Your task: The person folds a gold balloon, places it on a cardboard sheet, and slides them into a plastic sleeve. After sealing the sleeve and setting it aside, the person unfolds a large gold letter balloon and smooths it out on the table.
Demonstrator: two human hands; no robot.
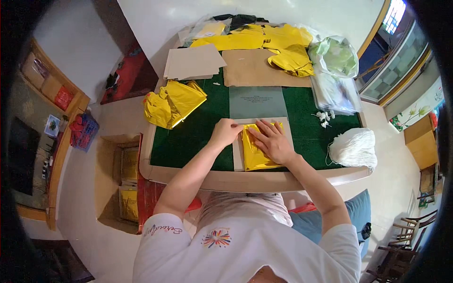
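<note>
R hand point(276, 145) flat, fingers spread, on gold foil packet point(255, 159) atop cardboard sheet point(238, 158); L hand point(226, 132) bunched nr packet's top-left corner, hold unclear. Prob. smoothing step; next move needs packet pinned.

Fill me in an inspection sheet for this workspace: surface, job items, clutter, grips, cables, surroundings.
Surface: table with a green top and pale rim.
Job items: shiny yellow sheet lying on a pale board.
Clutter: stacked boards, crumpled yellow bundle, white string skein, plastic bag.
Grips: left hand, fingertips together near the sheet's upper left corner, hold unclear; right hand spread flat on the sheet.
Cables: nothing seen.
Surroundings: open carton left of the table with yellow items inside; blue cushion at right.
</note>
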